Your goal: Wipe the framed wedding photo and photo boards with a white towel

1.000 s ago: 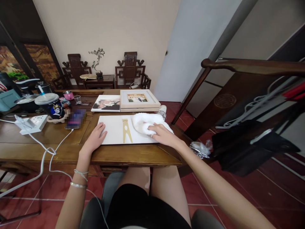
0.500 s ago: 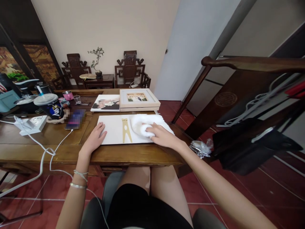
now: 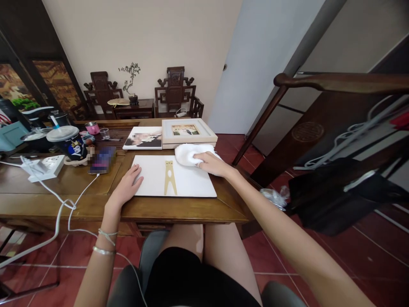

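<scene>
A white board [image 3: 150, 177] lies flat on the wooden table, with a tan cut-out stand [image 3: 170, 177] shaped like a narrow A on its middle. My left hand [image 3: 129, 181] rests on the board's left edge, fingers stretched out. In my right hand [image 3: 209, 163] a white fluffy cloth [image 3: 185, 154] is bunched up, its loose part spreading over the board's far right corner. A ring shows on one right finger. Behind the board lie a photo print [image 3: 143, 138] and a cream picture frame [image 3: 207, 138].
To the left stand a lidded drink cup [image 3: 75, 145], a phone [image 3: 101, 161] on a charging cable and a white power strip [image 3: 47, 168]. A crumpled plastic bag [image 3: 275, 197] lies beyond the right edge. A wooden chair-back rail [image 3: 335, 83] rises at the right.
My right hand has moved the cloth away from me, from the board's right half to its far right corner, uncovering the near right part. My left hand stays in place.
</scene>
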Motion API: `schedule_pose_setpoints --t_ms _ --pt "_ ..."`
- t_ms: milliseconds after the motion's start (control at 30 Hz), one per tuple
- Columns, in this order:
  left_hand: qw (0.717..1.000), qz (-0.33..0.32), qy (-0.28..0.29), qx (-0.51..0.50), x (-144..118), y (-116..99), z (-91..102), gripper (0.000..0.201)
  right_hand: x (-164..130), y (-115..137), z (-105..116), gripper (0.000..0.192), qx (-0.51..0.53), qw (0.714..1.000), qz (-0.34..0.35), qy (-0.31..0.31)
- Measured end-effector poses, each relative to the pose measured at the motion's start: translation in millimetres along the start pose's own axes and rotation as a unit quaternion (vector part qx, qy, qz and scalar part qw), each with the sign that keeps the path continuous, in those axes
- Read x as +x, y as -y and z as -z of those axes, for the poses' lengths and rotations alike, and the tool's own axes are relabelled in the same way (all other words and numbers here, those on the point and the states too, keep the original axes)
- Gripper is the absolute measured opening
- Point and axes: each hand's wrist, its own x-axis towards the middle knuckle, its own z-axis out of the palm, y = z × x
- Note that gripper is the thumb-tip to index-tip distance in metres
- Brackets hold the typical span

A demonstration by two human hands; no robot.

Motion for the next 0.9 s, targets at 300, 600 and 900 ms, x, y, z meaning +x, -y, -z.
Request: schedule_pose_setpoints --t_ms 300,600,900 --pt "1.000 0.011 -0.006 0.007 -2.1 -1.9 -0.8 0.055 -86.3 76.6 -16.8 0.035 -0.084 0.996 0.029 0.000" --pt "1.000 -0.001 -0.002 0.000 -2.1 0.5 -0.6 0.055 -61.4 54.9 -23.2 0.033 -0.071 0.996 0.046 0.000" --pt "1.000 0.003 -0.005 -0.016 -2.6 4.6 -1.2 0.056 -1.6 27.3 -22.2 0.032 -0.093 0.995 0.029 -0.013"
